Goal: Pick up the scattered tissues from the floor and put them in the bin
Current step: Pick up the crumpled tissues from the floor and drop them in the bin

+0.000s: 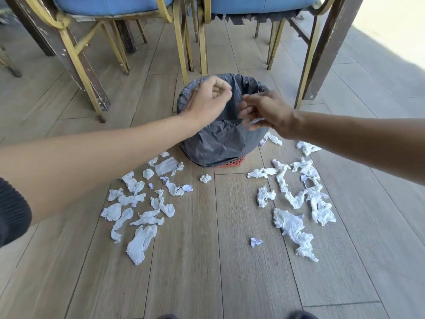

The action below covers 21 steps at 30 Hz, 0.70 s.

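Observation:
A red basket bin lined with a black bag (230, 143) stands on the wooden floor in front of me. My left hand (209, 100) hovers over the bin's left rim with its fingers curled in; no tissue shows in it. Over the right rim, my right hand (264, 111) has its fingers loosely spread downward, and a blurred white tissue scrap (255, 122) sits just below them above the bin's opening. Several crumpled white tissues lie left of the bin (140, 217) and right of it (296, 194). A small tissue ball (205, 178) lies just in front.
Two blue-seated chairs with gold metal legs (181, 42) stand right behind the bin. Dark wooden table legs rise at the left (69, 54) and the right (326, 49). My shoe tips (301, 315) show at the bottom edge.

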{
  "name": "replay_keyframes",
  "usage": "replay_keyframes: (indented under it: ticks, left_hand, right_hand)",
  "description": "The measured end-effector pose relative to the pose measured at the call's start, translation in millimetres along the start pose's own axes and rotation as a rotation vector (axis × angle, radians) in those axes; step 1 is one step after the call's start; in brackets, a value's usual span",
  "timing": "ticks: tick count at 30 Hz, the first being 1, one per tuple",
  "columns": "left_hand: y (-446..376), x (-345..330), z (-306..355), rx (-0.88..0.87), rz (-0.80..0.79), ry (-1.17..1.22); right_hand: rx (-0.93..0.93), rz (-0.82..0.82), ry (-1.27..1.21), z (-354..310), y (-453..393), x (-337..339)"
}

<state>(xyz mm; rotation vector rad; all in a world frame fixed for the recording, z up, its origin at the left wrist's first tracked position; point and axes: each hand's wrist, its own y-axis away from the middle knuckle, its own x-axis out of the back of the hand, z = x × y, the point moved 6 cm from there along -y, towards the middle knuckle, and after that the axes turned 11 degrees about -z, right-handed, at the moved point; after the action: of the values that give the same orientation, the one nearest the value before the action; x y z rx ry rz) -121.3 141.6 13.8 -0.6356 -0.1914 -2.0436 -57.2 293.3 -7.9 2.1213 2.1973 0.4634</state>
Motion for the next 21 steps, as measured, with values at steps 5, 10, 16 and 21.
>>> replay_keyframes:
  ticks: [5,10,16,21]
  left_hand:
    - [30,-40,14,-0.277,-0.12,-0.208]
    - [44,-83,-11,-0.33,-0.322,-0.403]
    - [62,-98,-74,-0.172,-0.568,-0.65]
    - [91,-106,-122,-0.107,-0.707,-0.769]
  right_hand:
    - [-0.015,-0.118,0.229,47,24,-1]
    - [-0.153,-0.158,0.383,105,32,6]
    - [-0.206,-0.338,0.834,158,35,13]
    - [-0.159,-0.558,1.463,206,55,10]
